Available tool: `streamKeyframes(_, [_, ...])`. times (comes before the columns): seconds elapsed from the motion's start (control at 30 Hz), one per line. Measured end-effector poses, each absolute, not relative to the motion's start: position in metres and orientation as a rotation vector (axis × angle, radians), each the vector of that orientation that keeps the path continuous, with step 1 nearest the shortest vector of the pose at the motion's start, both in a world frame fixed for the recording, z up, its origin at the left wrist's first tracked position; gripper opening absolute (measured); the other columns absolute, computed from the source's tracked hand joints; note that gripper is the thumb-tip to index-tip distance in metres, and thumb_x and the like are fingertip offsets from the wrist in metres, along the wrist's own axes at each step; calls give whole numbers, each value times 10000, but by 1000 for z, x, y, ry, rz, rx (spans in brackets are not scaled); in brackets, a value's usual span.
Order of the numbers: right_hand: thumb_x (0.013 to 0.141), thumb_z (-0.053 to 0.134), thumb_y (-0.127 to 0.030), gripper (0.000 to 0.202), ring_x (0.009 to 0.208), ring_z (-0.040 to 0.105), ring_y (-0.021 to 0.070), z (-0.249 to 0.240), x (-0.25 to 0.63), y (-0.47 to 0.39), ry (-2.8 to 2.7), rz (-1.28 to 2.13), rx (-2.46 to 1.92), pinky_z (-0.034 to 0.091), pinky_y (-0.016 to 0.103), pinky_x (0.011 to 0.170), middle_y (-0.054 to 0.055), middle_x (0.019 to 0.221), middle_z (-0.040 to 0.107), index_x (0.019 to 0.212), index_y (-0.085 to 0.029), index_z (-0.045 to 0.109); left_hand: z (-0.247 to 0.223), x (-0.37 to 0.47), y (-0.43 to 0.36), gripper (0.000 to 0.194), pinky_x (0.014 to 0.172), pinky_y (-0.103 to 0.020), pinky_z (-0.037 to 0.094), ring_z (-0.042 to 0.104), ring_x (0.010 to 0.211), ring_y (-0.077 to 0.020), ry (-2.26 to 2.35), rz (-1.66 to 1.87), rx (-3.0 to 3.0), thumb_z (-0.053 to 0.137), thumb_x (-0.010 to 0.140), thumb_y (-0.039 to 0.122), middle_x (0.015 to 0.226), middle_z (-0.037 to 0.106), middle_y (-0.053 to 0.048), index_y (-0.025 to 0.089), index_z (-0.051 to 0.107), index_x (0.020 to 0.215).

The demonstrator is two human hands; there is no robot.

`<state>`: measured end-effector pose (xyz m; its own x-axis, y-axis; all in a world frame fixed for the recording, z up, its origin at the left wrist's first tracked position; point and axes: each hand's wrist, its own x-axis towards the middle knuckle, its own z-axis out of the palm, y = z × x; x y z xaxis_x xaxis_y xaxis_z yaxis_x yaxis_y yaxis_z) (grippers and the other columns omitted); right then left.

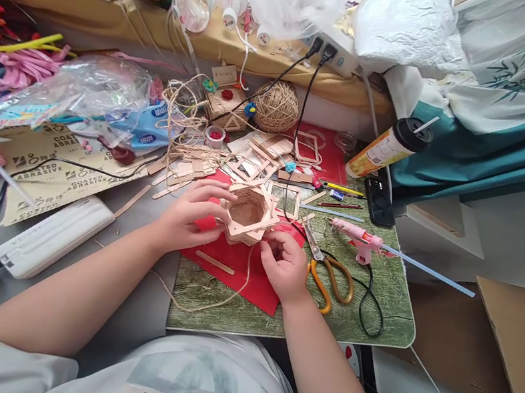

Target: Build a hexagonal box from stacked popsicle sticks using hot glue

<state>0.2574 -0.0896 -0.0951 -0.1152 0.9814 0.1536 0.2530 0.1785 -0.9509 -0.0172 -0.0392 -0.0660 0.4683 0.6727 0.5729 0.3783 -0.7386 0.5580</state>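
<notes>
A star-shaped box of stacked popsicle sticks (264, 224) with a hollow middle is tilted toward me above a red sheet (266, 292). My left hand (199, 212) grips its left side, the fingers spread over the rim and the thumb below. At the lower right of the box, my right hand (285, 265) is closed in a pinch, where a strand of twine (247, 275) runs up against the box. The pinched fingertips are partly hidden. From there the twine curves down and left. A loose popsicle stick (215, 263) lies on the red sheet.
Orange-handled scissors (329, 279) and a pink glue gun (357, 235) with its cord are on the right. Behind are piled sticks (196, 168), a twine ball (277, 107) and a drink cup (390, 148). A white power strip (54, 238) lies left.
</notes>
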Motion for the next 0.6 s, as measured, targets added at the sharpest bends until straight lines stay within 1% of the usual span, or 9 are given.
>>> streamKeyframes(0.17, [930,731,-380,166,565,539,152,-94,253,-89,-1564,1034,-1252,466,311,547,-35,672,575,1011,-255,659,-66,-19,-38,230,1147,-539,526,607,1361,-283,847,1188,2378,765,858,121,1306,728,-70,283,729,1018])
streamKeyframes(0.33, [929,718,-407,195,605,562,167,-98,252,-89,-1556,1061,-1298,488,327,574,-10,721,617,1012,-261,619,-67,-18,-38,194,1159,-538,520,619,1358,-284,857,1187,2349,775,858,151,1305,729,-67,278,711,990])
streamKeyframes(0.4, [942,701,-403,187,610,571,169,-100,252,-89,-1555,1064,-1289,500,330,583,-3,737,630,1026,-261,611,-68,-17,-39,242,1158,-524,516,637,1327,-273,888,1222,2292,774,856,148,1330,708,-82,268,680,1044])
streamKeyframes(0.47, [954,686,-403,179,603,573,169,-100,252,-89,-1559,1056,-1276,504,329,575,-4,736,631,1034,-263,607,-69,-17,-40,334,1157,-515,510,633,1320,-269,938,1241,2223,769,855,157,1372,668,-106,265,643,1145])
streamKeyframes(0.53, [959,687,-403,179,598,584,168,-98,251,-89,-1568,1038,-1264,508,325,566,-10,729,630,1037,-264,606,-70,-18,-41,429,1171,-521,495,604,1351,-279,963,1221,2173,770,852,181,1403,636,-122,268,608,1239])
streamKeyframes(0.6, [963,696,-395,178,595,596,163,-96,252,-90,-1586,1005,-1235,516,318,562,-14,727,638,1040,-260,610,-71,-18,-41,485,1187,-526,478,584,1377,-289,956,1189,2163,785,845,212,1421,623,-126,271,588,1284])
